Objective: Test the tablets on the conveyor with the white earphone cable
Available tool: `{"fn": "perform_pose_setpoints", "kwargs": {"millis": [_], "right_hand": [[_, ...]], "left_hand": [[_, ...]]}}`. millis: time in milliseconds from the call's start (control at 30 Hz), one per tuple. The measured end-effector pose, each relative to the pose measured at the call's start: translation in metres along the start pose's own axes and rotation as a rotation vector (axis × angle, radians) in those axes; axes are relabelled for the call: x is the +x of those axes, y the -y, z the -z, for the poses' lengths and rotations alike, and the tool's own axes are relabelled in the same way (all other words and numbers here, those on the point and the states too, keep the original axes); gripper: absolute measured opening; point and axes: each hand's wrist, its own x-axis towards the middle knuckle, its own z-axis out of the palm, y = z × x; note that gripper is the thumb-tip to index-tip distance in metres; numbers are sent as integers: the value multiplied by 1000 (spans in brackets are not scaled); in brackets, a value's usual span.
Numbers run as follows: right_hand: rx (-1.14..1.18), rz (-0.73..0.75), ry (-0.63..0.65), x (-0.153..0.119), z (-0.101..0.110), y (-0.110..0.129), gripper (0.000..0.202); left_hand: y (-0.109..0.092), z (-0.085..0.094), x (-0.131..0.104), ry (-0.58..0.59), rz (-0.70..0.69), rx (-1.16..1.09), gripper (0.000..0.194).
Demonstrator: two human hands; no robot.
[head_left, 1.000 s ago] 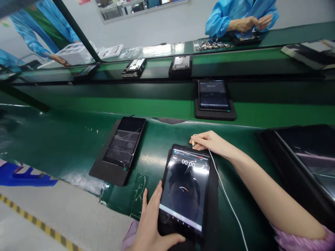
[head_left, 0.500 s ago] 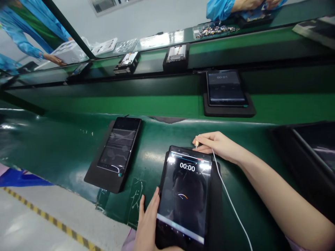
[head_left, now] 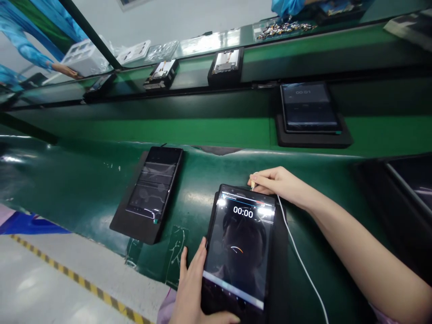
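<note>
Right hand: our thumb and fingers are pinched closed on a cream plug at the top edge of the tablet (how far in it sits, we cannot tell).
Left hand: spread half open, our fingers along the tablet's left side, thumb at its lower end.
Tablet: before us, on a dark pad on the green bench.
White cable: trails from our right hand toward us.

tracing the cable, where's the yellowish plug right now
Head view, right of centre: the yellowish plug is in the right hand, at the top edge of the tablet showing 00:00.
</note>
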Motion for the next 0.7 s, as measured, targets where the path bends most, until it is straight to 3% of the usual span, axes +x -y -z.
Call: {"fn": "perform_pose_setpoints", "kwargs": {"millis": [100, 233, 400, 533, 633, 700], "right_hand": [[-71, 39, 7, -4, -2, -1, 57], [-183, 150, -92, -10, -7, -7, 60], [-231, 207, -182, -8, -16, -15, 66], [-294, 167, -209, -8, -11, -11, 66], [-547, 150, -235, -31, -2, -8, 68], [-772, 244, -383, -66, 0, -13, 63]], "left_hand": [[2, -4, -4, 16, 94, -7, 158], [-2, -4, -4, 19, 124, -1, 156], [-8, 5, 4, 8, 0, -8, 154], [-10, 14, 12, 28, -107, -35, 148], [-10, 17, 15, 46, -87, -60, 143], [-9, 19, 15, 66, -99, -78, 141]]}}
